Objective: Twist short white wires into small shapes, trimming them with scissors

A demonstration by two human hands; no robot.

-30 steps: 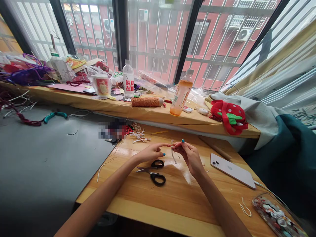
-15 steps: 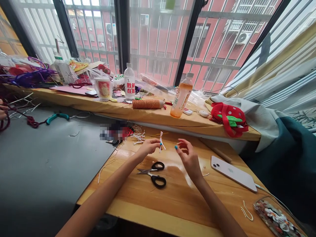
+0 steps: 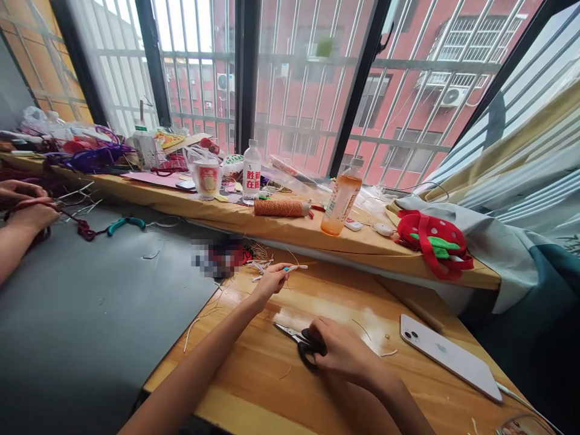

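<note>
Between the thumb and fingers of my left hand [image 3: 270,285] is a small white cord bundle [image 3: 301,267], with a thin brown thread trailing up from it. My right hand [image 3: 342,350] is closed on the black handles of the scissors [image 3: 290,331], low over the wooden table [image 3: 254,374]. The blades point left, toward my left forearm, and look slightly apart. My right fingers partly hide the handle loops. Short white cord offcuts [image 3: 260,266] lie just behind my left hand.
A white phone [image 3: 448,356] lies at right. On the ledge [image 3: 217,212] stand a water bottle [image 3: 251,172], an orange drink bottle [image 3: 342,196], a thread spool [image 3: 278,208] and a red bag [image 3: 432,241]. At far left another person's hands [image 3: 27,208] hold dark red cord near teal-handled pliers [image 3: 127,223].
My right hand has moved down from beside the bundle and taken hold of the scissors. The bundle has turned from upright to nearly level. The view has shifted, bringing more of the other person's hands in.
</note>
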